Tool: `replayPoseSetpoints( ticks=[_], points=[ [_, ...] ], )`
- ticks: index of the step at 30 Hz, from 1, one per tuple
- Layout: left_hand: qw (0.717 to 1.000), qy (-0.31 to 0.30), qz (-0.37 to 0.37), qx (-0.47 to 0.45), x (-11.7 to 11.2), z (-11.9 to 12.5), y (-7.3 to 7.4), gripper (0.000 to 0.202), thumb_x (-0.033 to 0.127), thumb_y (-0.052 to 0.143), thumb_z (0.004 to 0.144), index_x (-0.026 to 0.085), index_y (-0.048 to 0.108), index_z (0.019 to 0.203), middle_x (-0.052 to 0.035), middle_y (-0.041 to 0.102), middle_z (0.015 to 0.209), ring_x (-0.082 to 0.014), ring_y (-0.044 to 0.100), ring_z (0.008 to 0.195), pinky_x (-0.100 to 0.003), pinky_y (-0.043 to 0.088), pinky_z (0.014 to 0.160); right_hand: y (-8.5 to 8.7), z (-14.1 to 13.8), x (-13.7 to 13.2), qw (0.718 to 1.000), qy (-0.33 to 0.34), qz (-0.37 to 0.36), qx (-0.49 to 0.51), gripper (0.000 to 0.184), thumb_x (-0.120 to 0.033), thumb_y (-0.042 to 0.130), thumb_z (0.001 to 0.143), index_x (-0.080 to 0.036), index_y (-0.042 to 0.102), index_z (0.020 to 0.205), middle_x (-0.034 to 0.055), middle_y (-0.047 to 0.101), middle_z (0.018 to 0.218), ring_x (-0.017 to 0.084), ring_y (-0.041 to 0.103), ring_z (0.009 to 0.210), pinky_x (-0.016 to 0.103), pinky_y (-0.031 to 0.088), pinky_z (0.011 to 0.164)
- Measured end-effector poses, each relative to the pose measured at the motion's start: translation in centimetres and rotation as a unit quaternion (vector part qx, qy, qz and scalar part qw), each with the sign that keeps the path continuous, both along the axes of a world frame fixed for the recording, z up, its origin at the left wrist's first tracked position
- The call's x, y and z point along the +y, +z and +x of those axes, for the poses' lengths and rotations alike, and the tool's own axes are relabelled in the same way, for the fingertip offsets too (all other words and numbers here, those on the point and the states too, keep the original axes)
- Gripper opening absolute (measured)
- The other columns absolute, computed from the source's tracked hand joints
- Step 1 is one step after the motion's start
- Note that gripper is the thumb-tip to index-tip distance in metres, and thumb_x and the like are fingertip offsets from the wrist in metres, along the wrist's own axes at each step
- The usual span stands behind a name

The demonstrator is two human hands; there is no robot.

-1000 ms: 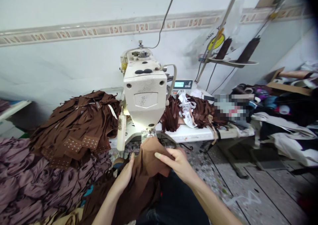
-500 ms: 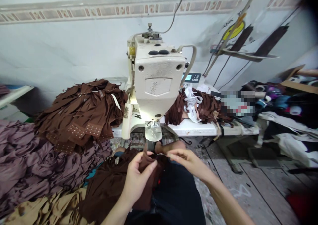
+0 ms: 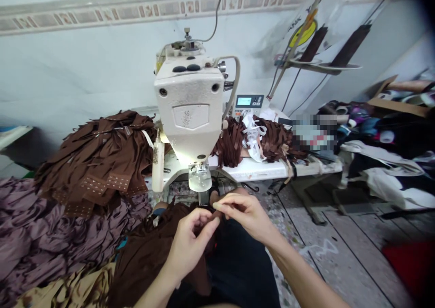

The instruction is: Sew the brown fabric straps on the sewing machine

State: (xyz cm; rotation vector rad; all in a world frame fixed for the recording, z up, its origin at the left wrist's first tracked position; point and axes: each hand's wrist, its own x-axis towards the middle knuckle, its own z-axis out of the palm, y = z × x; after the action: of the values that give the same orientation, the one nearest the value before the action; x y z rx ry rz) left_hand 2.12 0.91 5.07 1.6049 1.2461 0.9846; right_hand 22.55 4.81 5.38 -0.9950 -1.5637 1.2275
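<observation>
My left hand pinches an edge of brown fabric that spreads across my lap. Close beside it, my right hand is closed at the fingertips over the same edge, where a narrow brown piece shows between the two hands. What exactly lies between the right fingertips is too small to make out. Just beyond both hands stands the white sewing machine, with a clear guard over its needle area.
A heap of brown garment pieces lies left of the machine, above mauve fabric and tan fabric. Bundled brown straps sit on the white table. A thread stand and thread spools are at the right.
My right hand has moved left, and its fingertips now meet those of my left hand at the fabric edge. The camera view has shifted to the right.
</observation>
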Motion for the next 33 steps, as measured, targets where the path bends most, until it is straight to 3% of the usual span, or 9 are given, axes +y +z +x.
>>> replayPoseSetpoints(
  ticks=[4,8,11,13,19,23,27,30,33],
  points=[
    [0.979,0.029,0.19,0.076,1.7,-1.0,2.1,0.012,0.022,0.064,0.105,0.02,0.075,0.1,-0.002,0.073,0.089,-0.0151,0.072,0.08,-0.023,0.057,0.075,1.2,-0.8,2.0,0.997,-0.044,0.068,0.017,0.026,-0.046,0.079,0.097,-0.022,0.087,0.092,0.006,0.079,0.086,0.019,0.068,0.074,0.03,0.051,0.067],
    [0.899,0.021,0.378,0.22,4.0,-2.0,3.0,0.031,0.011,0.059,0.107,0.019,0.069,0.134,-0.0086,0.078,0.113,-0.019,0.075,0.099,-0.028,0.061,0.09,2.2,-2.3,5.0,0.985,-0.114,0.128,-0.012,0.025,-0.046,0.085,0.091,-0.022,0.085,0.083,0.0053,0.074,0.082,0.02,0.066,0.076,0.032,0.051,0.07],
    [0.839,-0.047,0.432,0.328,4.7,-2.6,2.9,0.04,0.018,0.059,0.108,0.018,0.061,0.148,-0.012,0.076,0.135,-0.0205,0.076,0.095,-0.031,0.064,0.086,1.6,-3.0,6.5,0.993,-0.106,0.038,0.029,0.029,-0.047,0.09,0.082,-0.02,0.079,0.079,0.0032,0.071,0.08,0.019,0.064,0.073,0.03,0.05,0.067],
    [0.82,-0.048,0.443,0.359,4.6,-2.6,2.5,0.043,0.025,0.059,0.109,0.016,0.058,0.151,-0.0134,0.073,0.142,-0.0209,0.078,0.093,-0.031,0.066,0.083,1.0,-3.2,7.1,0.989,-0.098,-0.054,0.101,0.033,-0.047,0.092,0.077,-0.02,0.074,0.084,0.0011,0.072,0.08,0.018,0.065,0.072,0.029,0.051,0.068],
    [0.818,0.078,0.422,0.382,2.9,0.0,1.0,0.047,0.019,0.057,0.108,0.014,0.054,0.155,-0.0153,0.072,0.145,-0.0251,0.079,0.111,-0.033,0.068,0.092,-0.1,-4.6,7.9,0.959,-0.149,-0.12,0.209,0.042,-0.049,0.095,0.069,-0.02,0.068,0.084,-0.003,0.067,0.078,0.015,0.058,0.069,0.028,0.049,0.069],
    [0.807,0.125,0.405,0.411,2.3,1.9,0.7,0.05,0.017,0.06,0.106,0.01,0.053,0.155,-0.0184,0.07,0.147,-0.0292,0.079,0.114,-0.037,0.069,0.09,-1.6,-5.5,6.3,0.948,-0.183,-0.13,0.226,0.042,-0.059,0.084,0.085,-0.022,0.067,0.084,-0.0023,0.064,0.076,0.016,0.056,0.07,0.028,0.046,0.067],
    [0.83,0.11,0.398,0.374,2.6,1.2,0.2,0.053,0.018,0.059,0.107,0.016,0.051,0.16,-0.015,0.068,0.15,-0.0273,0.076,0.124,-0.035,0.066,0.099,-4.6,-4.9,3.3,0.97,-0.14,-0.106,0.168,0.049,-0.068,0.069,0.095,-0.021,0.067,0.081,0.0001,0.061,0.077,0.02,0.056,0.077,0.03,0.046,0.074],
    [0.859,0.072,0.391,0.323,2.9,-0.4,-0.4,0.055,0.017,0.058,0.108,0.022,0.049,0.162,-0.0112,0.063,0.157,-0.0235,0.07,0.134,-0.031,0.058,0.112,-7.2,-3.4,1.5,0.992,-0.057,-0.075,0.084,0.058,-0.07,0.069,0.094,-0.019,0.061,0.068,-0.0021,0.051,0.07,0.016,0.047,0.07,0.029,0.039,0.067],
    [0.866,0.044,0.412,0.28,3.5,-1.9,-1.2,0.056,0.017,0.059,0.108,0.023,0.048,0.163,-0.0078,0.062,0.159,-0.02,0.067,0.137,-0.028,0.049,0.121,-9.5,-1.2,0.8,0.994,-0.023,-0.106,0.007,0.061,-0.068,0.074,0.092,-0.018,0.059,0.061,-0.0043,0.046,0.065,0.013,0.042,0.064,0.027,0.033,0.062]
  ],
)
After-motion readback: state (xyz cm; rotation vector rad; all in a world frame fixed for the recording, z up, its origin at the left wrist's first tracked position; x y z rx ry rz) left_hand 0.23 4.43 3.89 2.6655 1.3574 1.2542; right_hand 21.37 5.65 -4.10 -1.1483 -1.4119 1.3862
